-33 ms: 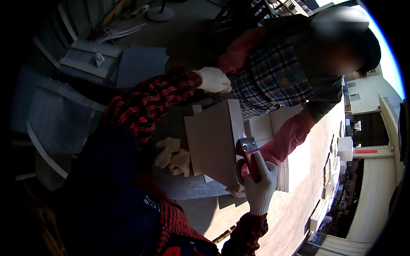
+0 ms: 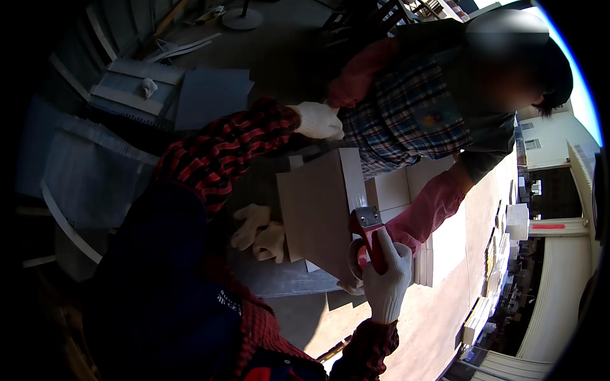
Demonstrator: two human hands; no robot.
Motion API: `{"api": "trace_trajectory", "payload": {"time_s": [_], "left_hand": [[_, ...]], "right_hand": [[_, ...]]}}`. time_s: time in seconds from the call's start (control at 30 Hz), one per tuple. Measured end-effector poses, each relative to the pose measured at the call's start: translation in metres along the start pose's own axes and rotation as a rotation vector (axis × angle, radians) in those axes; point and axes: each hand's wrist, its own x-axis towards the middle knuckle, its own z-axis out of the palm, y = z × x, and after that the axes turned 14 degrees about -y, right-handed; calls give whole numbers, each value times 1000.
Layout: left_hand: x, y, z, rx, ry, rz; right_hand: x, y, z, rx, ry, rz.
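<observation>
My right hand (image 2: 389,286), in a white knit glove, is wrapped round the red handle of a tape dispenser (image 2: 376,254). The dispenser's metal head lies against the edge of a pale cardboard box (image 2: 318,206) standing on the table. My left hand (image 2: 318,120), gloved alike, is curled beyond the box's far end, close to a co-worker's apron. What it grips, if anything, is hidden. A co-worker in a plaid apron (image 2: 406,108) stands across from me. One pink sleeve (image 2: 429,216) reaches behind my right hand, and a gloved hand (image 2: 351,287) shows at the box's lower edge.
Loose white gloves (image 2: 259,232) lie on the grey tabletop (image 2: 286,282) beside the box. Pale cartons (image 2: 391,190) sit behind it near the co-worker. Flat grey sheets (image 2: 213,98) lie at the far left, and stacked pale material (image 2: 476,317) stands on the sunlit floor at right.
</observation>
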Motion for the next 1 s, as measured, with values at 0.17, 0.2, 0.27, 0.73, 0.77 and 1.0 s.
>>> {"api": "trace_trajectory", "payload": {"time_s": [0.17,0.2,0.27,0.73,0.77,1.0], "left_hand": [[15,-14,35,103,-162,29],[16,-15,37,113,-160,23],[16,4,17,121,-328,-85],[-48,26,113,-357,555,-175],[-55,31,100,-373,813,-20],[-90,71,148,73,417,28]], "right_hand": [[-2,-10,7,40,-44,59],[-2,-11,7,42,-38,68],[0,-15,7,25,-16,70],[-6,-11,12,35,20,69],[-6,-11,15,53,34,48],[2,-23,10,7,26,18]]}}
